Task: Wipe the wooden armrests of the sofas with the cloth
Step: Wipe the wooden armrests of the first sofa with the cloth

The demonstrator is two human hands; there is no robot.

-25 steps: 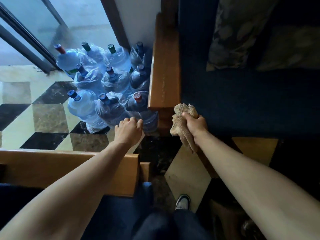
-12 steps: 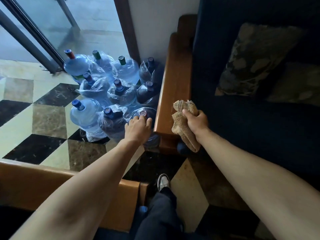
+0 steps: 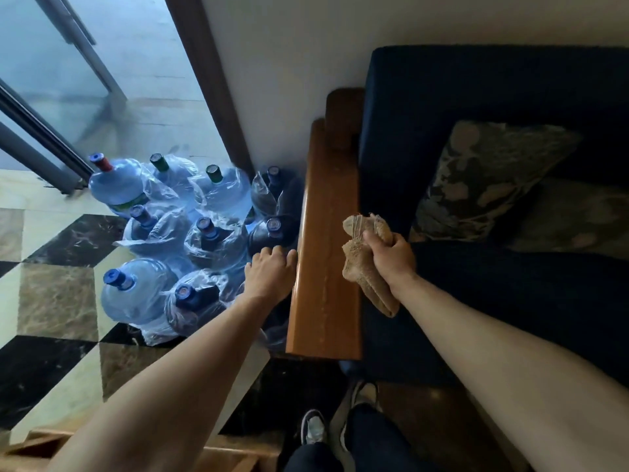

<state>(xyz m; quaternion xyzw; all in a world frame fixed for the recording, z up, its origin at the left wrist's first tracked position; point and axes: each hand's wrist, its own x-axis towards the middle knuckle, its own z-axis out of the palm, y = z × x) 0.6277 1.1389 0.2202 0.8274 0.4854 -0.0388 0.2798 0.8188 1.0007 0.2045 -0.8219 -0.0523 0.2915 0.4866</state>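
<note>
A long wooden armrest (image 3: 326, 240) runs away from me along the left side of a dark blue sofa (image 3: 510, 301). My right hand (image 3: 391, 257) grips a bunched tan cloth (image 3: 364, 264) just right of the armrest, over the seat edge; the cloth hangs down and touches or overlaps the armrest's right edge. My left hand (image 3: 272, 274) is loosely curled and empty, its fingertips at the armrest's left edge.
Several large water bottles (image 3: 190, 240) in plastic wrap crowd the floor left of the armrest. A patterned cushion (image 3: 483, 178) lies on the sofa. A second wooden armrest (image 3: 221, 458) is at the bottom edge. My feet (image 3: 340, 424) stand on the checkered floor.
I have stepped closer; the armrest now lies between my two hands. My right hand with the cloth moved from the armrest's front end to its right side. My left hand reached its left edge.
</note>
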